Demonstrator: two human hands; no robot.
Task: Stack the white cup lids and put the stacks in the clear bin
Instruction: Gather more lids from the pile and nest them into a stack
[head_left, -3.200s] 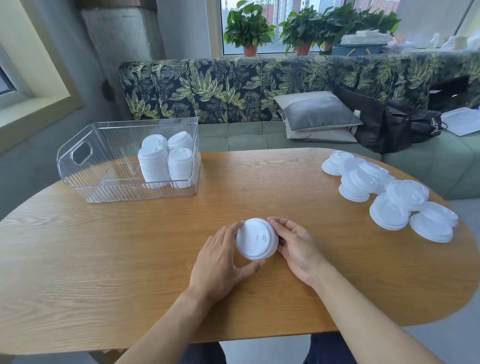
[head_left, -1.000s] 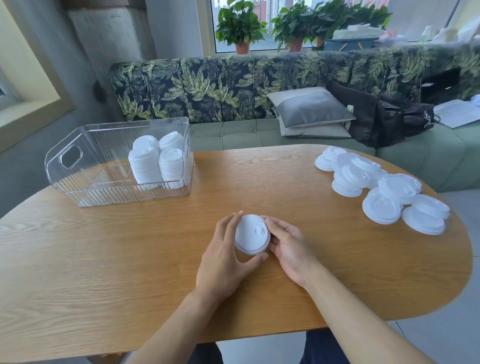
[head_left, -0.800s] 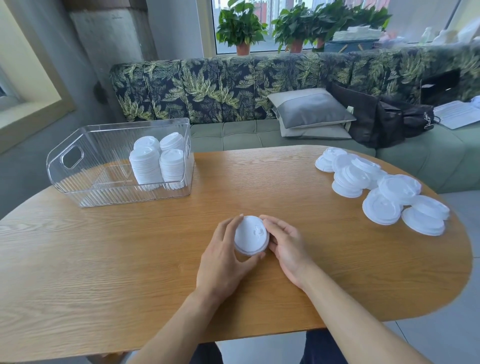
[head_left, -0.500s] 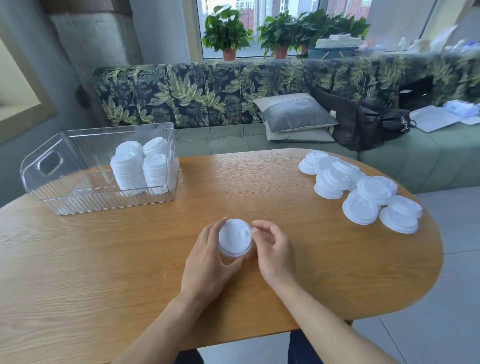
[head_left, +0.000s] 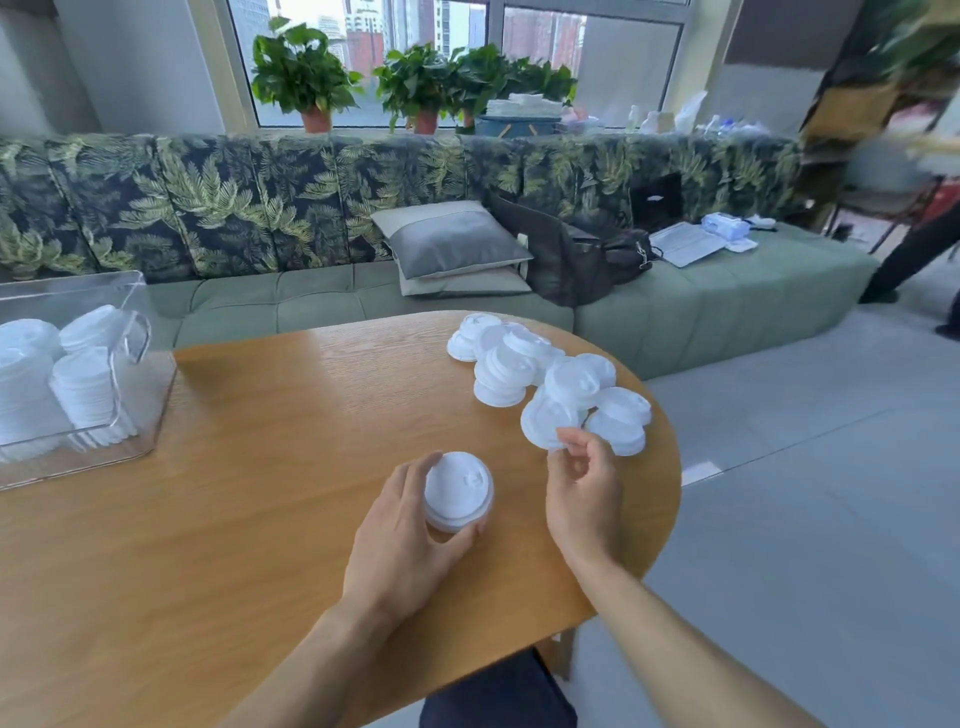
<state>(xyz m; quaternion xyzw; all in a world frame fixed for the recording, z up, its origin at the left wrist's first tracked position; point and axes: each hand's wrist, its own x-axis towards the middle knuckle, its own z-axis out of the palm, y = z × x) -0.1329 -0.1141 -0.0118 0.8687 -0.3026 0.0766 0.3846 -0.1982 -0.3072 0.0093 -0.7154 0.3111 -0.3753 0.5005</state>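
A short stack of white lids (head_left: 460, 488) stands on the wooden table (head_left: 249, 499) in front of me, and my left hand (head_left: 400, 540) grips it from the left side with thumb and fingers round its rim. My right hand (head_left: 584, 488) is off the stack, to its right, fingers loosely curled and holding nothing. Its fingertips are at the near edge of the loose pile of white lids (head_left: 561, 387) by the table's right end. The clear bin (head_left: 136, 332) sits at the far left, cut off by the frame, with several lid stacks (head_left: 83, 389) inside.
The table's rounded right edge lies just beyond the loose pile. Behind the table runs a green sofa (head_left: 701, 312) with a grey cushion (head_left: 447, 239) and a black bag (head_left: 571, 260). A person's leg (head_left: 914, 249) shows at the far right.
My right hand has let go of the stack and moved right to the loose pile. My left hand still holds the stack. The view has swung right, pushing the bin to the left edge.
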